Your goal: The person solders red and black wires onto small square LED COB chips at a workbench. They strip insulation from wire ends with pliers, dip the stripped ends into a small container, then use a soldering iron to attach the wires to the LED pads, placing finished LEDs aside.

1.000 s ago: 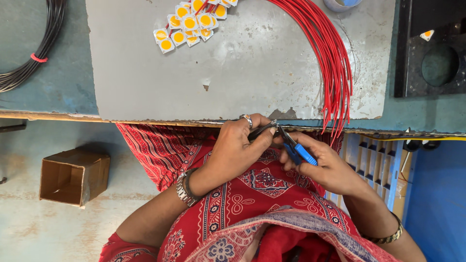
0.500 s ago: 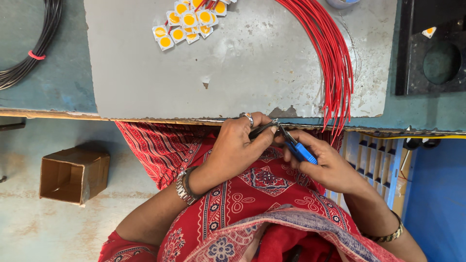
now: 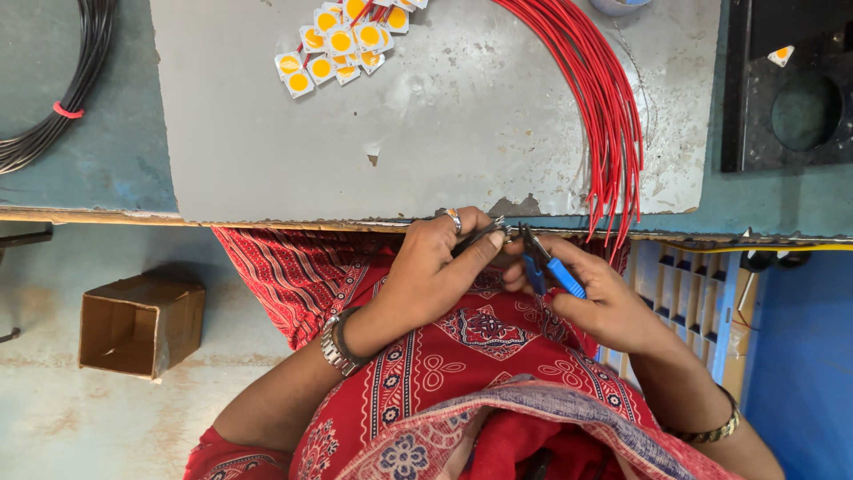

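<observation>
While your left hand (image 3: 435, 271) pinches a thin dark wire end (image 3: 484, 233) between thumb and forefinger just below the near edge of the grey sheet-topped bench (image 3: 444, 133), your right hand (image 3: 595, 298) is clenched around small blue-handled cutting pliers (image 3: 544, 265), whose tip sits right at that wire end. A long bundle of red insulated wires (image 3: 604, 98) curves down the bench's right side with ends hanging over the near edge just above your right hand; square white chips with yellow centres (image 3: 338, 44) cluster at the far edge, a black wire coil (image 3: 53, 98) lies at the far-left corner, and an open cardboard box (image 3: 138, 324) stands on the floor to your left.
</observation>
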